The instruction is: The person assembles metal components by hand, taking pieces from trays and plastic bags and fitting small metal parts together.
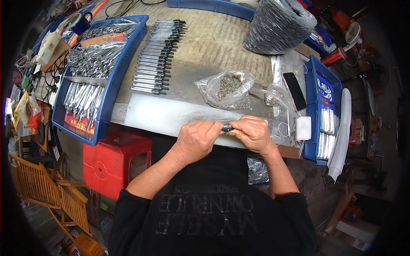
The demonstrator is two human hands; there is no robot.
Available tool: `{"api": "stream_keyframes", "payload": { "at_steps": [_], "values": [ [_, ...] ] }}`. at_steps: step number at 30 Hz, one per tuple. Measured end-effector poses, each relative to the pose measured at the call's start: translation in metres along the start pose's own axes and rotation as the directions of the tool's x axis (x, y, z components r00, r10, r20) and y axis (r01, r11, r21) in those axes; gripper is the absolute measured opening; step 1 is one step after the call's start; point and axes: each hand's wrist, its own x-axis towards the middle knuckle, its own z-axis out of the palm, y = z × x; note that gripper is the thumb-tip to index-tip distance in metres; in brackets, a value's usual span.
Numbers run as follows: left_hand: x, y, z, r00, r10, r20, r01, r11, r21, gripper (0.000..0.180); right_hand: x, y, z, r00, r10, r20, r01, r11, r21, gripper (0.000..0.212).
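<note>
My left hand (198,136) and my right hand (253,133) meet over the near edge of the white board (160,115). Both are closed around a slim dark metal piece (226,127), one hand at each end. Only its short middle shows between my fingers; the ends are hidden, so its exact kind is unclear. Just beyond my hands lies an open clear plastic bag (230,87) of tiny metal parts. Farther left, a long row of slim metal rods with dark collars (156,57) rests on the table.
At the left, a blue tray (112,81) holds bundles of metal pieces. A dark plastic-wrapped bundle (277,27) stands at the back. To the right are a phone (294,90), a white block (303,128) and another blue tray (313,98). A red stool (102,164) stands below the table.
</note>
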Motion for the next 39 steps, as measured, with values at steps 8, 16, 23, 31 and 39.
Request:
{"api": "stream_keyframes", "payload": {
  "at_steps": [8,16,23,31,39],
  "values": [
    [0.004,0.0,0.0,1.0,0.022,0.005,-0.022,1.0,-0.015,0.018,0.0,-0.001,-0.003,0.999,0.037,-0.029,-0.036,0.999,0.039,0.02],
    [0.003,0.002,0.003,0.999,0.037,0.001,-0.037,0.999,-0.021,0.018,0.001,0.006,-0.008,0.996,0.039,0.076,-0.045,0.996,0.072,0.019],
    [0.004,0.002,0.006,0.999,0.001,-0.033,0.0,1.0,0.015,0.015,-0.002,0.003,-0.001,0.997,0.042,-0.064,-0.039,0.998,0.042,0.019],
    [0.006,-0.001,0.002,1.0,0.018,-0.009,-0.018,1.0,0.005,0.013,-0.002,0.009,-0.004,0.999,0.038,-0.026,-0.036,0.997,0.068,0.02],
    [0.006,-0.004,0.003,0.998,0.059,0.034,-0.061,0.996,0.062,0.016,-0.004,0.01,-0.004,0.999,0.05,0.008,-0.05,0.997,0.066,0.021]
  ]
}}
